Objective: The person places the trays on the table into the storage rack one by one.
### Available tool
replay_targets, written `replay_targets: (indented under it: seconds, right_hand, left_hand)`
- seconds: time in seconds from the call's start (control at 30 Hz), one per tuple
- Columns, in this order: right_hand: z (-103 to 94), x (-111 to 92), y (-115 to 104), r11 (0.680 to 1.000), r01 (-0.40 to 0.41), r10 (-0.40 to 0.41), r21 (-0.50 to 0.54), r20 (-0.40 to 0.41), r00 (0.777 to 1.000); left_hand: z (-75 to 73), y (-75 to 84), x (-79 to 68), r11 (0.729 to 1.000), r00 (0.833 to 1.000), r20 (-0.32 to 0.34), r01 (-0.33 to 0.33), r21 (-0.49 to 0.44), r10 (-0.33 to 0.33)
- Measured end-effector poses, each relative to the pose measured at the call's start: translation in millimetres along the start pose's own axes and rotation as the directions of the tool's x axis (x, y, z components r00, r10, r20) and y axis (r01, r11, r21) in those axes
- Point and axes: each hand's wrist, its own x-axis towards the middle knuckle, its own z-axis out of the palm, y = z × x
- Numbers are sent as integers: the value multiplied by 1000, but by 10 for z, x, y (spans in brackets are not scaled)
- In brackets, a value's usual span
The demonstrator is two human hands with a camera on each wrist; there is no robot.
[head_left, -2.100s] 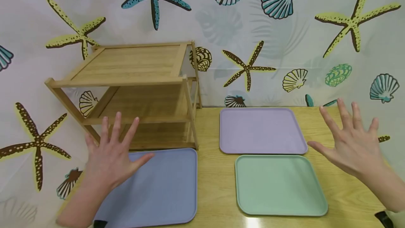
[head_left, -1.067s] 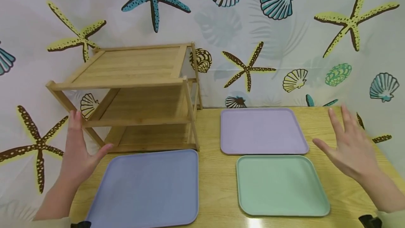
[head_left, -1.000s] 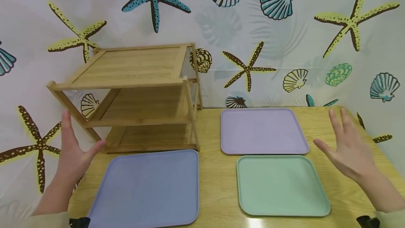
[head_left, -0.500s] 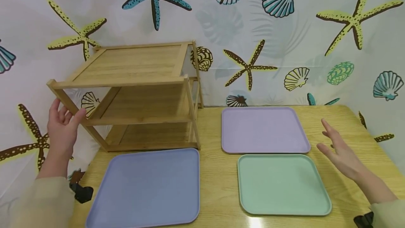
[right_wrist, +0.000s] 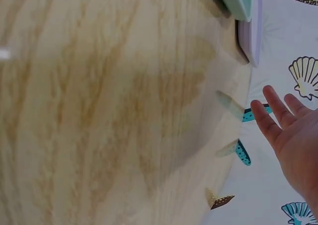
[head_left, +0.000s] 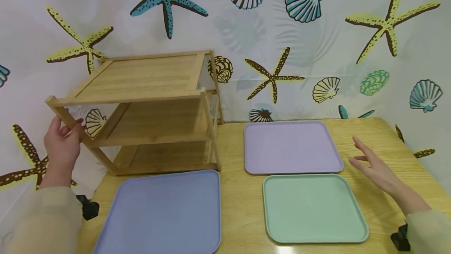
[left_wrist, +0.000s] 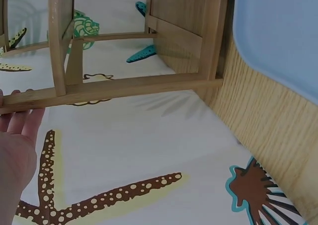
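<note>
My left hand (head_left: 63, 140) grips the front left leg of a three-tier wooden shelf rack (head_left: 141, 78), between its top and middle boards. In the left wrist view the fingers (left_wrist: 34, 121) wrap around that wooden leg (left_wrist: 124, 87). My right hand (head_left: 375, 168) hovers over the table to the right of the trays, holding nothing, its fingers loosely extended. Nearest to it are a purple tray (head_left: 292, 148) and a green tray (head_left: 315, 209). The right wrist view has the right hand (right_wrist: 293, 140) at its right edge, with the thumb out of sight.
A blue tray (head_left: 162, 211) lies in front of the rack. The wooden table (head_left: 241, 207) runs under everything. Behind and at the sides hangs a white cloth (head_left: 246, 31) printed with starfish and shells.
My left hand went from spread above the blue tray out to the left and took hold of the rack's leg. My right hand came lower, its fingers less spread. Rack and trays stay put.
</note>
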Motion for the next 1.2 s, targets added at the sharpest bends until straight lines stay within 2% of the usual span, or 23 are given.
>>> replay_targets:
  seconds: [0.07,0.13,0.33,0.63,1.0,1.2]
  right_hand:
    - [26,30,38,1000,-17,17,-6,10,1000]
    - [57,69,79,999,-33,33,-6,26,999]
    - [142,144,172,997,-73,72,16,71,995]
    - [213,246,165,995,-95,96,-7,93,991]
    - [337,371,210,993,-109,111,-35,62,992]
    - [348,380,219,991,-131,131,2,46,990]
  left_hand:
    - [-14,-23,4,995,1000,-21,1,103,2]
    - [-24,-44,-3,989,999,-34,1,149,4]
    - [-12,-58,-27,979,999,-41,5,205,3]
    - [46,-16,-26,973,998,-8,60,223,-60]
    - [26,-68,8,971,999,-35,38,238,-30]
    - [26,-55,22,970,997,-32,73,233,-67]
